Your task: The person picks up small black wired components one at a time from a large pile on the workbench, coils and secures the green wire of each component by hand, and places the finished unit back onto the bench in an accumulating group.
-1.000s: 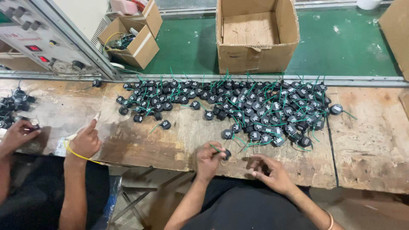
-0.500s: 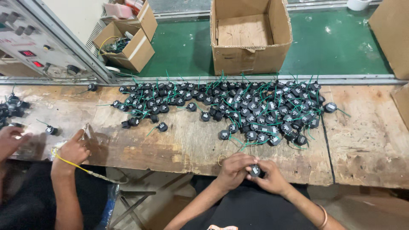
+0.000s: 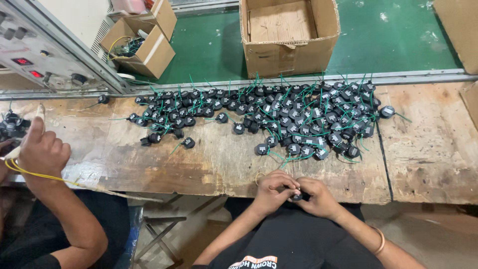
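Left hand [image 3: 271, 188] and right hand [image 3: 318, 197] — both pinching one small black part [image 3: 297, 197]

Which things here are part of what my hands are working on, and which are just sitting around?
In hand:
- small black part, pinched between left hand and right hand
- pile of black parts with green wires

Lying about:
- open cardboard box
- smaller box of wires
- control panel
- co-worker's hand

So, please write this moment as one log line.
left hand | right hand | both pinch small black round part | wooden bench edge
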